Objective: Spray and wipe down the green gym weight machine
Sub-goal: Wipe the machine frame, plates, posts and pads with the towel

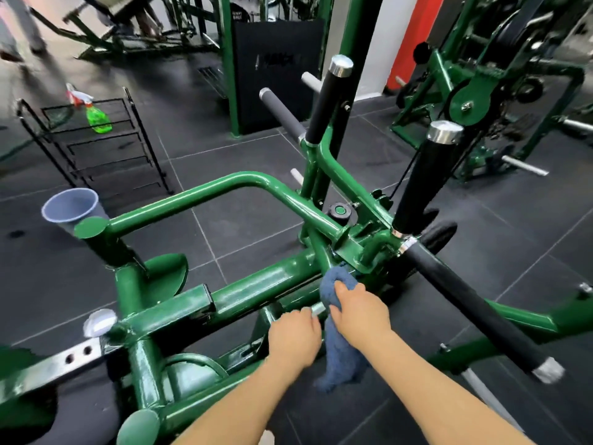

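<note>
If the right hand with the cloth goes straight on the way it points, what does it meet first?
Most likely the green frame joint just past the cloth: the right hand points up and away toward it. Depth is unclear from one view.

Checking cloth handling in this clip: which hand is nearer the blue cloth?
Right. The right hand grips the blue cloth against the green frame; the left hand sits just left of it, fingers on a metal bar.

We see two bare forearms reaching in from the bottom edge, no sleeves, watch or gloves on them (nothing worn shows at all), ending in the left hand (293,335) and right hand (361,313).
</note>
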Action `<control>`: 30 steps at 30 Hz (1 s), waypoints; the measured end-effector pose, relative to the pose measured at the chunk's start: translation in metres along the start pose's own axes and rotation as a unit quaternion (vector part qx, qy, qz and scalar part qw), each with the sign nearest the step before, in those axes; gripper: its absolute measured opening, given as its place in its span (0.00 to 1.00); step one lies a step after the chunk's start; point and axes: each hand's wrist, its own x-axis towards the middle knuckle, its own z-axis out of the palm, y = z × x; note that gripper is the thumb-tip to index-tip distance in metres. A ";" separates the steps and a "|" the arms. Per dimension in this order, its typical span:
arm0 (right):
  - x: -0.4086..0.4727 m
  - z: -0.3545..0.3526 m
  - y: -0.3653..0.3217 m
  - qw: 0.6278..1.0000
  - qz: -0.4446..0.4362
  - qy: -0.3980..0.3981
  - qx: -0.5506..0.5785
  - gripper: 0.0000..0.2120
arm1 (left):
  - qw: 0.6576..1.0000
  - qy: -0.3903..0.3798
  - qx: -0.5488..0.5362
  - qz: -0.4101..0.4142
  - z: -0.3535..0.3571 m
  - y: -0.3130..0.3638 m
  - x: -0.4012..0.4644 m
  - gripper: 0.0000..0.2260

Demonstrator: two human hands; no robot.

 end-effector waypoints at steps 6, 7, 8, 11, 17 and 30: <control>-0.049 0.015 0.005 0.999 -0.036 -0.011 0.020 0.21 | 0.996 0.028 0.064 -0.060 -0.006 -0.023 -0.032 0.19; -0.048 0.016 0.006 0.999 -0.041 -0.010 0.015 0.20 | 0.995 0.027 0.056 -0.073 -0.005 -0.028 -0.034 0.21; -0.046 0.016 0.007 0.999 -0.048 -0.010 0.007 0.20 | 0.995 0.026 0.044 -0.086 -0.004 -0.032 -0.037 0.22; -0.028 0.014 0.011 0.998 -0.061 -0.006 -0.015 0.18 | 0.994 0.046 0.047 -0.085 -0.005 -0.031 -0.043 0.22; 0.023 -0.001 0.012 0.995 -0.071 0.012 -0.066 0.17 | 0.991 0.083 0.072 -0.078 -0.003 -0.028 -0.042 0.22; 0.093 -0.008 -0.043 0.984 -0.004 0.021 -0.176 0.31 | 0.988 0.097 0.069 -0.094 0.000 -0.030 -0.036 0.21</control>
